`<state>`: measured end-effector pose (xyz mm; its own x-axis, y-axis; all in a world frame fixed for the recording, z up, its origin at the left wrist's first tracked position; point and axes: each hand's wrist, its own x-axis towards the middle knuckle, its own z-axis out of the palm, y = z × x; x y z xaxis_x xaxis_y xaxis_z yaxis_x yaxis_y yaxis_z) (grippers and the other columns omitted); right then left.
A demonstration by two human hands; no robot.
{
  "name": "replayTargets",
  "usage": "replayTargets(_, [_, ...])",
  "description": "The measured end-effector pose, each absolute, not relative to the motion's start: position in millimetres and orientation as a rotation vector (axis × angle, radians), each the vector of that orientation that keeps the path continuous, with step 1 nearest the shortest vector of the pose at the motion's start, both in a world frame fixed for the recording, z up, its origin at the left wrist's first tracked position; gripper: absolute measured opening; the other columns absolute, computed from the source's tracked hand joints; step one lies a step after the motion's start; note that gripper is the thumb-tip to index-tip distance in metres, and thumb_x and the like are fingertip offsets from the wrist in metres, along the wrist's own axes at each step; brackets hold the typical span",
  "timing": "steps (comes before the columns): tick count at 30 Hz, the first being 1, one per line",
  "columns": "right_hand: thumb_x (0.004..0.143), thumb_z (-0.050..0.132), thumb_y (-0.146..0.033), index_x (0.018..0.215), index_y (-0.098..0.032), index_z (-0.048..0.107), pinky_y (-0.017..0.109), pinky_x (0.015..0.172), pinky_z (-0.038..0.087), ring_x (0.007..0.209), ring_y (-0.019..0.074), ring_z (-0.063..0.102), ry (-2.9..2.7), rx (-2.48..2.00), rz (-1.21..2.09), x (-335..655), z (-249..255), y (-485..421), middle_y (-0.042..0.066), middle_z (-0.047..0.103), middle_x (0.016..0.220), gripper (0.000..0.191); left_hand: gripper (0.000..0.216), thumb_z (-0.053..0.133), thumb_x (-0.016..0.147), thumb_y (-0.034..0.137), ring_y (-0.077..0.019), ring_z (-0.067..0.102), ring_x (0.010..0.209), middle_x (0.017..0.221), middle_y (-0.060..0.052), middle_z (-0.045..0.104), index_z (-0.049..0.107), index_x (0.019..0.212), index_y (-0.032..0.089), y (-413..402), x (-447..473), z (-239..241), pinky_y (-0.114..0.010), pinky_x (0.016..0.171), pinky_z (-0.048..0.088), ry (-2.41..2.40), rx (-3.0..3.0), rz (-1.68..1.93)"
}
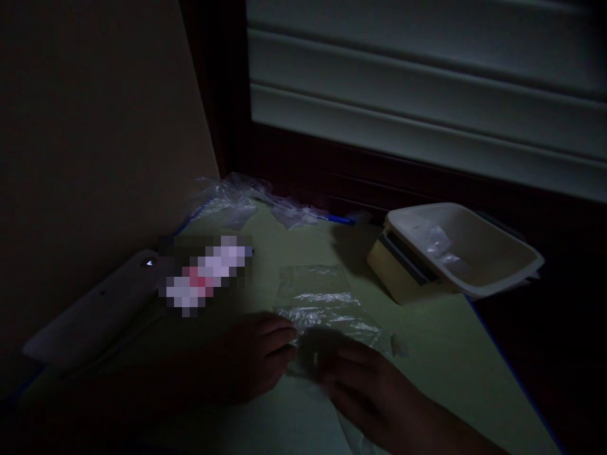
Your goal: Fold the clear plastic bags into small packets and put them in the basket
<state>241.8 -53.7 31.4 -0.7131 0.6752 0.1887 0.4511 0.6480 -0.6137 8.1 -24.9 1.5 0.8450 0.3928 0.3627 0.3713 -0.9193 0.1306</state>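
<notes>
A clear, wrinkled plastic bag point(322, 297) lies flat on the pale green table top, its creases catching a little light. My left hand point(263, 354) is at the bag's near left edge, fingers curled together on the plastic. Opposite it, my right hand point(363, 385) has its fingers bent inward over the near part of the bag. Both hands seem to pinch the film, but dim light and shadow hide the fingertips. A strip of clear plastic point(351, 433) shows below my right hand.
A cream plastic tub point(393, 278) with clear scraps inside stands tilted at the table's right edge. Crumpled clear plastic point(246, 196) and a blue pen-like object point(337, 219) lie along the back. At left are a long pale device point(95, 309) and a blurred-out screen point(206, 275).
</notes>
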Motion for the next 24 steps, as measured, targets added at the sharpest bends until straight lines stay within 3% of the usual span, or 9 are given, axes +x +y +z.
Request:
replayTargets(10, [0.086, 0.052, -0.033, 0.071, -0.019, 0.057, 0.023, 0.056, 0.044, 0.061, 0.0133, 0.055, -1.879, -1.304, 1.12, 250.9, 12.6, -23.6, -0.001, 0.057, 0.065, 0.021, 0.01, 0.052, 0.088, 0.011, -0.0221, 0.057, 0.103, 0.103, -0.009, 0.065, 0.063, 0.086, 0.011, -23.6, 7.9, -4.1, -0.034, 0.09, 0.048, 0.598, 2.986, 0.609])
replayTargets(13, [0.083, 0.054, -0.032, 0.093, -0.017, 0.06, 0.025, 0.057, 0.045, 0.062, 0.0144, 0.057, -1.857, -1.323, 1.127, 251.9, 7.8, -21.0, 0.0, 0.058, 0.07, 0.019, 0.013, 0.051, 0.088, 0.01, -0.0227, 0.056, 0.1, 0.102, -0.009, 0.064, 0.062, 0.083, 0.012, -24.4, 8.7, -1.4, -0.036, 0.089, 0.048, 0.638, 2.977, 0.635])
replayTargets(16, [0.082, 0.054, -0.027, 0.122, -0.013, 0.051, 0.026, 0.053, 0.043, 0.056, 0.0156, 0.056, -1.97, -1.441, 1.084, 254.4, 7.6, -23.8, 0.0, 0.059, 0.068, 0.042, 0.013, 0.049, 0.088, 0.011, -0.0236, 0.055, 0.097, 0.1, -0.009, 0.062, 0.062, 0.085, 0.012, -26.2, 9.5, 3.0, -0.038, 0.088, 0.047, 0.651, 2.958, 0.639])
replayTargets(19, [0.082, 0.055, -0.021, 0.134, -0.016, 0.04, 0.029, 0.055, 0.045, 0.06, 0.0188, 0.061, -2.179, -1.61, 0.893, 254.9, 12.2, -31.4, 0.003, 0.066, 0.074, 0.054, 0.015, 0.053, 0.089, 0.021, -0.0242, 0.055, 0.094, 0.1, -0.009, 0.062, 0.062, 0.096, 0.012, -29.9, 10.3, 7.8, -0.039, 0.087, 0.045, 0.588, 2.957, 0.617])
replayTargets(22, [0.082, 0.056, -0.013, 0.115, -0.015, 0.055, 0.031, 0.062, 0.049, 0.072, 0.0212, 0.064, -2.352, -1.524, 0.623, 250.8, 19.0, -40.1, 0.01, 0.067, 0.092, 0.034, 0.027, 0.055, 0.088, 0.031, -0.0253, 0.055, 0.095, 0.105, -0.009, 0.063, 0.06, 0.107, 0.013, -34.0, 12.2, 8.8, -0.041, 0.088, 0.042, 0.496, 2.961, 0.571])
replayTargets(24, [0.082, 0.055, -0.009, 0.093, -0.015, 0.062, 0.029, 0.061, 0.049, 0.071, 0.0192, 0.063, -2.499, -1.334, 0.462, 246.2, 23.0, -43.9, 0.009, 0.066, 0.088, 0.015, 0.033, 0.055, 0.088, 0.034, -0.0259, 0.055, 0.098, 0.108, -0.01, 0.063, 0.058, 0.112, 0.012, -35.5, 13.7, 6.5, -0.042, 0.091, 0.04, 0.456, 2.947, 0.521])
